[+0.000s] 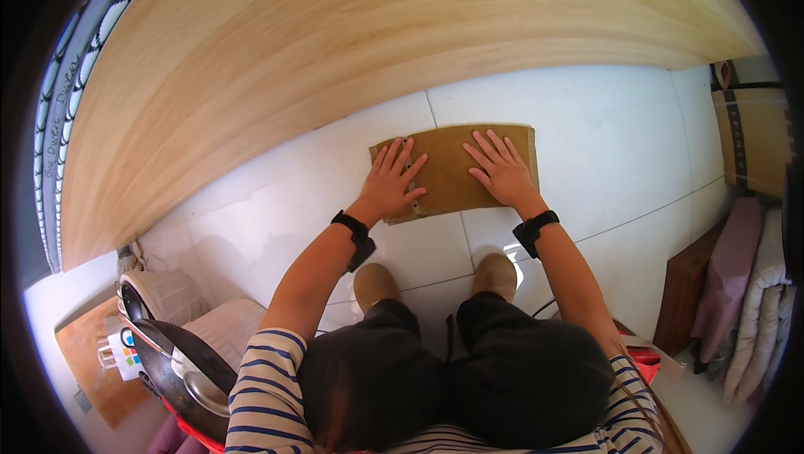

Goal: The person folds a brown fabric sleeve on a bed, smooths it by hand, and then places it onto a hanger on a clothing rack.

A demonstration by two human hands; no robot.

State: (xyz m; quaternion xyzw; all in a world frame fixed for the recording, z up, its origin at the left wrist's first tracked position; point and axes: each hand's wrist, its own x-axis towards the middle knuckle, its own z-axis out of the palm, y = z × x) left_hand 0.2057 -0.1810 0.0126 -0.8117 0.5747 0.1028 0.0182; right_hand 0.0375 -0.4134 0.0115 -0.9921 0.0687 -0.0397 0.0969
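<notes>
A brown fabric piece (449, 168) lies flat on the white tiled floor in front of my shoes. A pale strip with small dark holes or snaps crosses it near its left end. My left hand (394, 179) rests on that end, palm down, fingers spread over the strip. On the right part lies my right hand (500, 168), also palm down with fingers apart. Neither hand grips anything. The fabric's right edge shows a lighter border. Each wrist wears a black band with a small device.
A large wooden panel (402, 27) rises just beyond the fabric. To my left are a dark wok (163, 353) and a woven basket (166, 294). A cardboard box (757, 140), a brown wooden piece (688, 284) and folded bedding (750, 322) stand along the right side.
</notes>
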